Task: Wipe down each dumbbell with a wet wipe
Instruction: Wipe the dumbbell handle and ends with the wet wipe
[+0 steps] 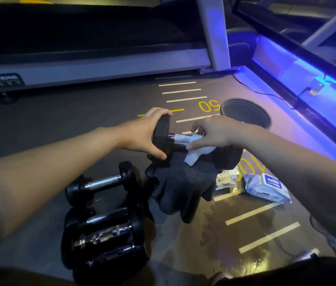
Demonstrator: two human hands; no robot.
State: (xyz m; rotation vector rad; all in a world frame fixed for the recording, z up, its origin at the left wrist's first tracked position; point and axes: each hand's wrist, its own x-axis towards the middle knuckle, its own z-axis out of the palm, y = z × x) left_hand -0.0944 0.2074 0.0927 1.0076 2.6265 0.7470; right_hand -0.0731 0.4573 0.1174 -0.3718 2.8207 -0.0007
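Our left hand [142, 133] grips the dumbbell [169, 139] by its left head, held above the floor [59, 124]; our right hand [214, 133] clasps a wipe [199, 154] around the handle, hiding the far head.

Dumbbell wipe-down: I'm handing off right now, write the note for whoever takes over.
Left hand grips one black head of the held dumbbell, keeping it raised over a dark cloth.
Right hand presses a wipe around its metal handle.
The other dumbbells lie in a cluster on the floor, near left.
The wipe pack lies on the floor to the right; a round bin stands beyond it.
Done: handle wiping underway. Which of the others are already clean cannot be told.
Left: finish this dumbbell, then any not yet wiped.
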